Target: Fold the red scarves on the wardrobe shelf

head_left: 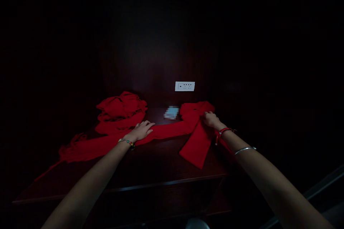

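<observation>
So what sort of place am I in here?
Probably a dim indoor room, perhaps at a desk or counter: red cloth lies on a dark wooden surface, with a white socket panel behind it.

Dark tabletop (150, 164): crumpled red heap (120, 109) back left, long red cloth strip (169, 131) across, blurred pale-blue item (172, 112) behind.

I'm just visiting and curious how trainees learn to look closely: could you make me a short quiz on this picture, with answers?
1. True or false: the left hand lies over the long red strip.
2. Which forearm wears the silver bangle? A) left B) right
3. Fill in: the white panel on the back wall has ____ holes.

Key:
1. True
2. B
3. socket
</observation>
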A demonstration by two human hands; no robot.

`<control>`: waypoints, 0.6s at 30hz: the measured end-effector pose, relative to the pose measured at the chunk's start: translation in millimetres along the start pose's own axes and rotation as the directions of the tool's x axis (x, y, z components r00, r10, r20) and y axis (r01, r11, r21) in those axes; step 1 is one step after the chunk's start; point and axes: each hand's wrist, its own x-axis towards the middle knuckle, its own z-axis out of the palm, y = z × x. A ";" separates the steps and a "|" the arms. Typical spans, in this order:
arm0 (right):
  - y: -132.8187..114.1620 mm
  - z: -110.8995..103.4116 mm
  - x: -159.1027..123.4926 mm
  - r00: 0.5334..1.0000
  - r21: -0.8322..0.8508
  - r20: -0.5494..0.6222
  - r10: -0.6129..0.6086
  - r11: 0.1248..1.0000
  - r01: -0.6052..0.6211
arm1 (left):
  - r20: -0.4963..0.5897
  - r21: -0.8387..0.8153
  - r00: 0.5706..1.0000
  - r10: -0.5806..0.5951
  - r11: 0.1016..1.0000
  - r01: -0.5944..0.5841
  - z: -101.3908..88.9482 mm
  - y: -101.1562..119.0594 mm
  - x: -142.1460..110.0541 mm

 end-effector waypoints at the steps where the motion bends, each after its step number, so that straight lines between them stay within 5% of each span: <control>1: -10.7 6.1 -6.5 0.999 0.004 -0.041 0.007 1.000 -0.007 | -0.045 0.007 0.999 0.026 1.000 -0.025 5.4 3.1 -5.5; 4: -48.6 16.0 -28.9 0.960 0.095 -0.164 -0.226 0.965 0.244 | -0.025 -0.025 0.997 0.080 0.996 -0.080 7.8 9.1 -23.5; 7: -88.3 20.0 -48.5 0.804 0.183 -0.120 -0.582 0.783 0.594 | 0.060 -0.060 0.991 0.121 0.991 -0.117 -3.1 8.9 -45.3; 10: -114.9 28.4 -62.1 0.681 0.163 -0.050 -0.730 0.667 0.727 | 0.095 -0.065 0.984 0.153 0.987 -0.147 -11.2 0.6 -72.4; 18: -111.2 44.0 -70.6 0.756 0.092 -0.027 -0.654 0.751 0.654 | 0.166 -0.043 0.981 0.098 0.995 -0.092 -21.1 -40.6 -130.7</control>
